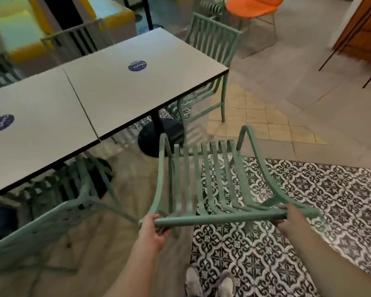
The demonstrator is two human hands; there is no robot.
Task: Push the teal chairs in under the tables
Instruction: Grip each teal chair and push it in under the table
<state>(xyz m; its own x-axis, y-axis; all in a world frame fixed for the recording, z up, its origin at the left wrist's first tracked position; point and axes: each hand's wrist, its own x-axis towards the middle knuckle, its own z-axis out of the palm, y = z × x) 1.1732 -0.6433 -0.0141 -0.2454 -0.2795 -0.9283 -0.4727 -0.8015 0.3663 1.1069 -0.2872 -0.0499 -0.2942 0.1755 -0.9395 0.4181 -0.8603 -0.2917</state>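
Observation:
A teal slatted chair (212,181) stands in front of me on the patterned floor, its seat pointing toward the near edge of the right white table (137,86), apart from it. My left hand (153,229) grips the left end of its top rail, and my right hand (289,217) grips the right end. A second teal chair (210,41) sits at the table's far right end, its seat partly under the top. A third teal chair (58,213) stands at my left, tucked partly beneath the left white table (30,133). Another teal chair back (77,39) shows behind the tables, blurred.
The table's black pedestal base (159,133) stands just ahead of the held chair. An orange chair (253,5) and a wooden cabinet (360,35) with thin dark legs are at the back right. Yellow benches (26,52) line the far left. My shoes (210,281) are below.

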